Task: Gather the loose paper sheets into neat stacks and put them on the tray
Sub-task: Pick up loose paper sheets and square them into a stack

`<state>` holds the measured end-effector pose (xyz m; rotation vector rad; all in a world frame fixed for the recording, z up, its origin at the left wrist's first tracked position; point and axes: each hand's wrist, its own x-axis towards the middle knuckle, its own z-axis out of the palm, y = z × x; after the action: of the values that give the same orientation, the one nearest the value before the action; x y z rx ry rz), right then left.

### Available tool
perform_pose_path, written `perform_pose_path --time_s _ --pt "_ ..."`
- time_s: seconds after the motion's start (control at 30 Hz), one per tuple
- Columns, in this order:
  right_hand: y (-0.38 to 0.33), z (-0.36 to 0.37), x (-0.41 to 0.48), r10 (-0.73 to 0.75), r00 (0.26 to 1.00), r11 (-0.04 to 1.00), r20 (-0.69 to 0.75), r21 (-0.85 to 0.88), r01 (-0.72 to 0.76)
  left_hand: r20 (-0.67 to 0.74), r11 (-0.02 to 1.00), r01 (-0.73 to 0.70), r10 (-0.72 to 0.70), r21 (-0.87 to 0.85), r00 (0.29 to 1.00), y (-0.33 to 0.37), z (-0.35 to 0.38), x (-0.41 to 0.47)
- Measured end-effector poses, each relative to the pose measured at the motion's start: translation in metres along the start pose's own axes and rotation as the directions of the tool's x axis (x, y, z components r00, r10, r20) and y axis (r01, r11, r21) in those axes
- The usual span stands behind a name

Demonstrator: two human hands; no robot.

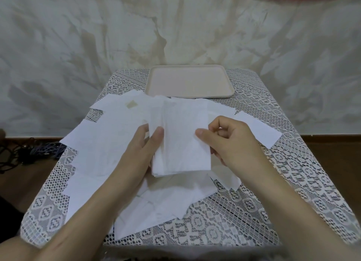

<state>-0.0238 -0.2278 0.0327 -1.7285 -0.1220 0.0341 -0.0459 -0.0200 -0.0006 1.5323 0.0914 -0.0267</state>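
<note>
Plainly we are early in the job. The tray (189, 81) at the far end of the bench (293, 173) carries no paper, and most of the loose sheets (101, 143) lie fanned and overlapping across the bench between the tray and us. One small stack (183, 136) is in our hands, held above the scatter, its edges only roughly squared. Our left hand (136, 149) grips its left side, thumb on the front, the rest hidden behind. Our right hand (232, 141) pinches the right edge between thumb and curled fingers (224, 124). We judge that squaring this stack, setting it down and gathering the many other sheets are all left to do.
</note>
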Motion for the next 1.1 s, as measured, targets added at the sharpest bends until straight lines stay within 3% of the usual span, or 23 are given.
perform_pose_path --time_s 0.23,0.57,0.77,1.0,1.1 --pt "0.002 -0.004 0.001 0.005 1.000 0.999 -0.025 -0.054 -0.007 -0.006 1.000 0.003 -0.003 -0.030 1.000 -0.002 0.000 0.000" --pt "0.002 0.007 -0.001 -0.006 0.998 0.999 0.063 0.047 0.003 0.066 0.995 0.040 -0.034 -0.088 0.997 -0.004 -0.004 0.002" --pt "0.007 0.007 0.005 0.013 0.999 1.000 0.030 0.027 -0.014 0.081 0.994 0.060 -0.052 -0.093 0.995 -0.004 -0.006 0.003" --pt "0.012 0.008 0.008 0.097 0.995 0.994 0.010 -0.046 -0.097 0.069 0.995 0.049 -0.043 -0.091 0.997 -0.003 -0.008 0.002" --pt "0.010 0.009 0.006 0.151 0.986 0.985 0.070 -0.093 -0.144 0.075 0.995 0.027 -0.020 -0.096 0.997 -0.002 -0.009 0.001"
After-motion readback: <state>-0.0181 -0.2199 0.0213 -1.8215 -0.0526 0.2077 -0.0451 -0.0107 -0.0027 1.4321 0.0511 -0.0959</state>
